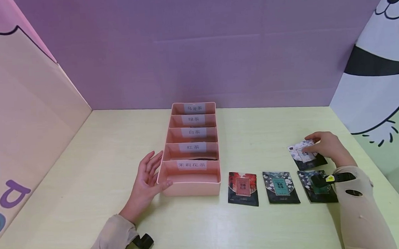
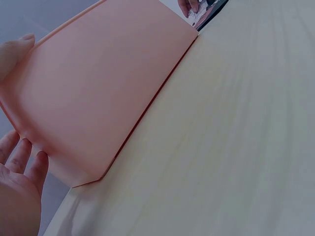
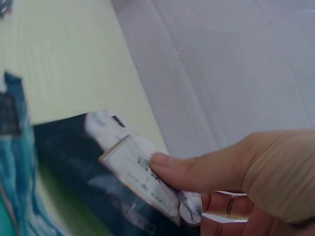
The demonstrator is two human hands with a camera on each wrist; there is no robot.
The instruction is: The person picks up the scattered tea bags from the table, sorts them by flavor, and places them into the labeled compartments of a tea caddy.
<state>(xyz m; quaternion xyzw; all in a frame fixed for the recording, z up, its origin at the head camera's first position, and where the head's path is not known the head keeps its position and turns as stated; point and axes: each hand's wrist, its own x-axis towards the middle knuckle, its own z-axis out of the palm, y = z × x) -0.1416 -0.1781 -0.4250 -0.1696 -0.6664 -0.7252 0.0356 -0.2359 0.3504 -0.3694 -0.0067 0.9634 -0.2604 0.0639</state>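
A pink box (image 1: pixel 191 189) with several compartments stands mid-table, Chinese tea names on its labels. My left hand (image 1: pixel 150 176) touches the box's near left corner, thumb at the front rim and relaxed fingers along the side. At the right, my right hand (image 1: pixel 331 147) pinches a white-and-black tea sachet (image 3: pixel 142 172) between thumb and fingers; the sachet is tilted in the right wrist view. A dark green tea sachet (image 1: pixel 316 197) lies just below, partly hidden by the right wrist camera.
Left of the green sachet lie a teal-labelled tea sachet (image 1: pixel 281 188) and a red tea sachet (image 1: pixel 242 189), side by side right of the box. A purple wall (image 1: pixel 209 56) closes off the table's back, with printed panels at both sides.
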